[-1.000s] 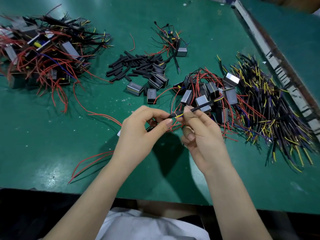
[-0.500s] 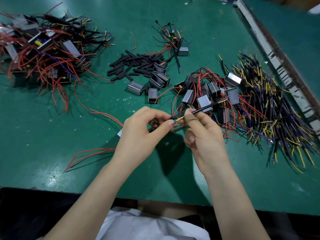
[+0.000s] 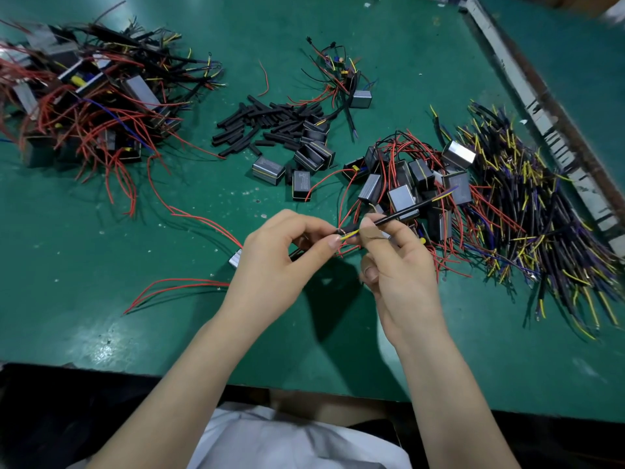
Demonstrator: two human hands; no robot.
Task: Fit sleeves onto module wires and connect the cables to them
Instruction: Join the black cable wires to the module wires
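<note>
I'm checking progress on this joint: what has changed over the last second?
Almost nothing. The left hand and right hand keep pinching the black cable and its yellow wire end between them, in the same place. The sleeve pile and modules lie untouched.

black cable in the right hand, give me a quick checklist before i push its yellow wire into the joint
1. Right hand grips the black cable: ok.
2. Left hand pinches the module wire end at the joint: ok.
3. Yellow wire bridges the gap between the two hands' fingertips: ok.
4. Sleeve already on the module wire: cannot tell, fingers cover it.
5. Spare sleeves lie in a pile up the table: ok.
6. Module under the left hand is mostly hidden, so whether it lies steady: cannot tell.
</note>
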